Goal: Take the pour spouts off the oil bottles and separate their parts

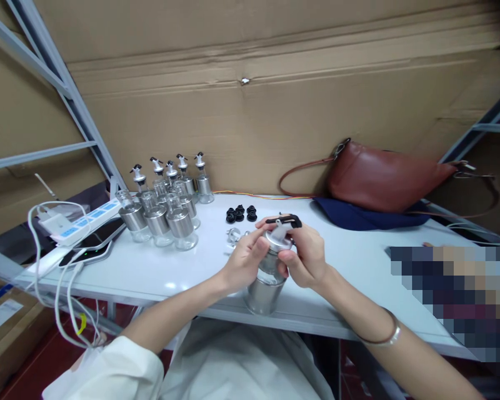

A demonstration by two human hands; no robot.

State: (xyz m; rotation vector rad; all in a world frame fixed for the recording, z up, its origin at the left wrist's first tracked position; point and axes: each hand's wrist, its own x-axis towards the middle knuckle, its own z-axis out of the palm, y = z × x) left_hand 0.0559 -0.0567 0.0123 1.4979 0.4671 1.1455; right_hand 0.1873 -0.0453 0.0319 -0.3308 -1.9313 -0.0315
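An oil bottle (263, 294) of clear glass with a metal band stands upright at the table's front edge. On its neck sits a silver pour spout (278, 240) with a black flip lever. My left hand (246, 256) is closed round the spout's base and bottle neck from the left. From the right, my right hand (307, 253) grips the same spout base, fingers and thumb wrapped about it. Just behind my left hand lie some clear and silvery parts (234, 236), partly hidden. Farther back are several small black stoppers (240, 213).
Several matching bottles (157, 219) stand at the left, the rear ones with spouts. A white power strip (89, 222), cables and dark devices (95, 239) lie beside them. A brown bag (387, 175) rests on dark blue cloth (366, 215) at the back right. A pixelated patch covers the right edge.
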